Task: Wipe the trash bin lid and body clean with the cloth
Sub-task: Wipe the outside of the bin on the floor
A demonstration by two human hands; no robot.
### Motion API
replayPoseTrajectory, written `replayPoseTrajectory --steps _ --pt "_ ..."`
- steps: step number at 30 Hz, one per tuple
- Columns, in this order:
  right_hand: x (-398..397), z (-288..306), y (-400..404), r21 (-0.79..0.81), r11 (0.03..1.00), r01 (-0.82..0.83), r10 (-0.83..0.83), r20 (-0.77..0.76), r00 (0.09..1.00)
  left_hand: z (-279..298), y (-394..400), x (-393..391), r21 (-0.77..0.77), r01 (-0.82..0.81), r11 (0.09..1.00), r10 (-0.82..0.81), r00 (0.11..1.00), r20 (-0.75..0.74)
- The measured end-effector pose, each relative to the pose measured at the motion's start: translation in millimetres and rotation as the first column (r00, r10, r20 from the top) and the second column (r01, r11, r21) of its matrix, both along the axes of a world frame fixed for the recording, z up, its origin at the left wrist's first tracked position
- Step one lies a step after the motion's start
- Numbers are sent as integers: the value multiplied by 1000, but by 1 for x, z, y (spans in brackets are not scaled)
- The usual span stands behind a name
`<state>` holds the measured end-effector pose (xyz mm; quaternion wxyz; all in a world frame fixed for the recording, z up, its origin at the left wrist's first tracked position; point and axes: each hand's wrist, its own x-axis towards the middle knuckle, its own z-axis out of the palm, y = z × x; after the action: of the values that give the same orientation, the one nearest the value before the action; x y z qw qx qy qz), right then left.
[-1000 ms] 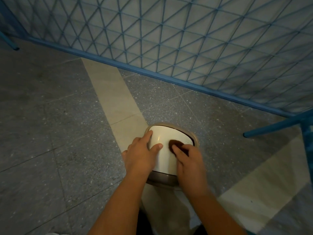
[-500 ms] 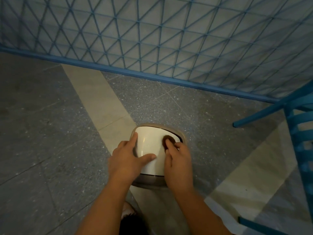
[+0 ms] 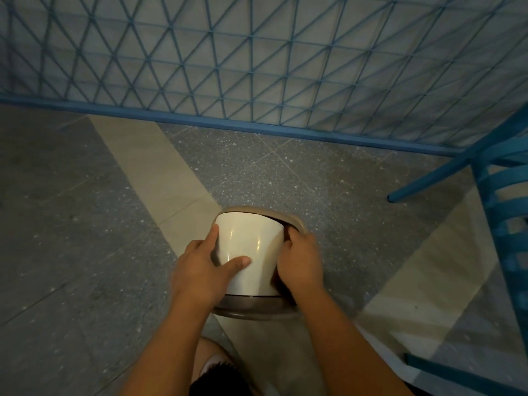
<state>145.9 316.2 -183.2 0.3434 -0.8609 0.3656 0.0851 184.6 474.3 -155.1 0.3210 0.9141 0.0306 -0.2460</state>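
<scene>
Trash bin [image 3: 251, 252], standing on the tiled floor [image 3: 85, 224], is steadied by the left hand [image 3: 200, 270], fingers spread flat on its lid; the right hand [image 3: 300, 261] grips the dark cloth [image 3: 285, 234] against the right edge. Firm, overlapping strokes are advised.

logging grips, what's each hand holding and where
Left hand holds the trash bin by its left side; right hand presses a dark cloth against its right side.

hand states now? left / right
Left hand: open, fingers and thumb spread against the white lid.
Right hand: curled, holding the dark cloth at the lid's right edge.
</scene>
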Motion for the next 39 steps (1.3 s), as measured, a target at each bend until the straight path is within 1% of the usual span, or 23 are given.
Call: replayPoseTrajectory --steps 3,5,7,8,10,11,13,14,15,17,19,22,23,24,25,27,28,29,31,33,34,36,39 --pt "-14 6 15 -150 981 -121 142 144 979 0 -1 0 10 -8 1000 8 1000 1" --pt "-34 8 20 -160 953 -257 284 171 944 1 -3 0 14 -11 1000 12 1000 -4" --pt "-58 2 16 -131 915 -381 398 139 907 2 -3 0 12 -21 1000 21 1000 -9" --pt "-69 -2 10 -82 919 -386 393 120 912 2 -4 0 17 -18 1000 18 1000 -10" --pt "-76 -8 -1 79 971 -225 218 87 972 2 -4 0 29 -6 1000 6 1000 -11" --pt "-76 -11 -4 120 986 -118 112 54 992 1 -5 0 31 -1 1000 1 1000 -11" --pt "-71 -9 -2 82 994 -76 76 -2 997 0 -8 -1 46 10 999 -10 1000 -4" --pt "-70 -5 3 77 996 -52 51 21 998 -1 -9 -1 60 15 998 -15 1000 0" --pt "-72 -1 10 92 995 -48 41 81 996 -2 -10 -1 73 13 997 -14 1000 3" --pt "-80 5 24 60 989 -138 120 236 964 -3 -11 0 85 3 996 -3 1000 4" --pt "-94 4 25 -9 965 -263 255 289 923 -4 -11 -1 84 3 996 -3 1000 1" --pt "-108 -8 4 -116 918 -378 394 192 899 -4 -12 -1 92 33 995 -33 999 2" --pt "-112 -11 -6 -156 908 -388 411 162 897 -4 -12 -1 90 37 995 -36 999 -4" --pt "-114 -15 -15 -163 920 -357 379 134 916 -3 -13 0 85 40 996 -40 999 -11" --pt "-117 -16 -24 -126 952 -278 292 121 949 -3 -13 0 83 44 996 -42 999 -15" --pt "-123 -15 -37 12 1000 -3 1 110 994 -1 -13 0 69 49 996 -49 999 -2" --pt "-126 -13 -40 73 988 136 -143 104 984 1 -13 -1 53 46 998 -46 999 12" --pt "-129 -11 -41 109 970 219 -230 107 967 4 -14 -2 43 35 998 -37 999 35" --pt "-132 -8 -36 146 966 213 -232 131 964 11 -17 -6 95 41 995 -53 990 130" --pt "-130 -5 -26 180 970 163 -194 166 967 16 -20 -11 226 109 968 -158 965 211" --pt "-129 -5 -22 172 975 141 -172 182 968 18 -21 -13 270 142 952 -203 956 213" --pt "-125 -6 -18 147 983 106 -136 212 968 20 -23 -15 299 189 935 -250 951 180" --pt "-115 -12 -13 147 987 72 -96 165 982 20 -24 -14 307 214 927 -272 949 161"
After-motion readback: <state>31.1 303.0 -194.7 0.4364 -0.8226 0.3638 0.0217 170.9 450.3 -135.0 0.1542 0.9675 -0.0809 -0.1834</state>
